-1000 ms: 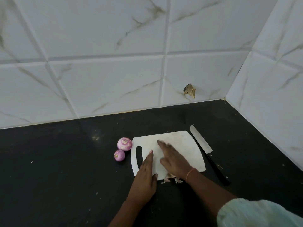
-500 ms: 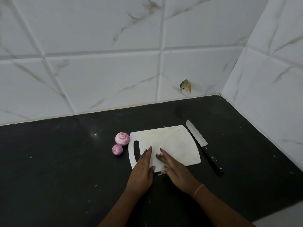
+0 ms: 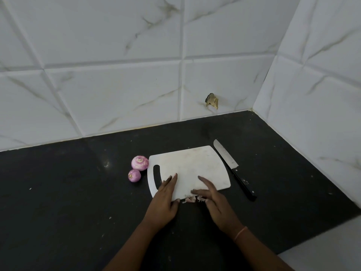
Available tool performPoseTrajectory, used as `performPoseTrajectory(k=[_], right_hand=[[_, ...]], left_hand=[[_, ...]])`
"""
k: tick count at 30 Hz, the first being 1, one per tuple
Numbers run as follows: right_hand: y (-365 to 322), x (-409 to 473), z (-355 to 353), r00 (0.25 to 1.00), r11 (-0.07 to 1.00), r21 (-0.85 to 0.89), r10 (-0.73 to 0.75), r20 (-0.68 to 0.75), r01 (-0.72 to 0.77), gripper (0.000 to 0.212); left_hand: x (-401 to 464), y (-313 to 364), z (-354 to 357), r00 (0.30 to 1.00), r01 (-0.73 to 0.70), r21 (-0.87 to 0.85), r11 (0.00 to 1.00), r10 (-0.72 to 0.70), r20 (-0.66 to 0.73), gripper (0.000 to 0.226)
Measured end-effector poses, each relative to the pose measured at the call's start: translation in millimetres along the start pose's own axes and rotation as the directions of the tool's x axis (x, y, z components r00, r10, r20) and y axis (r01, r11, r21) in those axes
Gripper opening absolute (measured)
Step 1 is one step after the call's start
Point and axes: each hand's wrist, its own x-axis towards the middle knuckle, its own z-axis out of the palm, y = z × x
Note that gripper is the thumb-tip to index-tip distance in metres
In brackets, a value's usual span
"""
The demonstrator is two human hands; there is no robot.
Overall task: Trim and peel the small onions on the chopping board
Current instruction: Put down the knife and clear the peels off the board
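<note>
Left hand [image 3: 165, 200]: palm down, fingers straight and together, pointing away from body, thumb tucked at right side. Forearm bare, runs down toward lower frame edge. Right hand [image 3: 214, 200]: palm down, fingers extended, slightly spread, angled up-left toward left hand. Thin orange band on right wrist. Right forearm bare, runs to lower right. Hands near each other, not touching.

One head-worn camera looks forward and down from above, fairly near, past both hands toward the tiled wall corner [image 3: 252, 109] beyond them.
</note>
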Motion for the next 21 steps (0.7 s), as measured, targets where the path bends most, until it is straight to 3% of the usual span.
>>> performPoseTrajectory(k=[3,5,9,12,14,18,21], right_hand=[[7.0,-6.1,-1.1,0.982,0.997,-0.06,0.031,-0.185,-0.043,0.06],[7.6,-7.3,2.5,0.993,0.991,-0.113,0.059,-0.098,-0.07,0.068],[5.1,0.8,18.6,0.994,0.968,-0.248,-0.012,0.108,0.039,0.074],[-0.7,3.9,21.9,0.983,0.975,-0.209,-0.03,0.179,0.068,0.07],[-2.2,1.3,16.7,0.99,0.99,-0.135,-0.012,0.142,0.031,0.067],[5.5,-9.4,9.6,0.997,0.998,-0.051,0.019,-0.07,-0.023,0.067],[5.9,-13.0,17.7,0.999,0.985,-0.165,-0.034,0.035,0.039,0.071]], left_hand=[[-0.4,0.8,-1.5,1.0,-0.001,-0.011,1.0,0.001,0.013,0.08],[0.8,-0.9,-2.7,1.0,0.015,-0.042,0.999,-0.014,0.027,0.083],[6.4,-1.8,-4.8,0.998,0.028,-0.071,0.997,-0.024,0.054,0.085],[10.9,0.1,-4.7,0.996,0.061,-0.093,0.994,-0.055,0.063,0.086],[14.6,0.2,-3.8,0.996,0.074,-0.098,0.992,-0.067,0.064,0.086],[18.2,2.2,-3.7,0.996,0.08,-0.111,0.991,-0.074,0.053,0.085],[15.7,2.3,-2.7,0.999,0.038,-0.086,0.996,-0.037,0.017,0.083]])
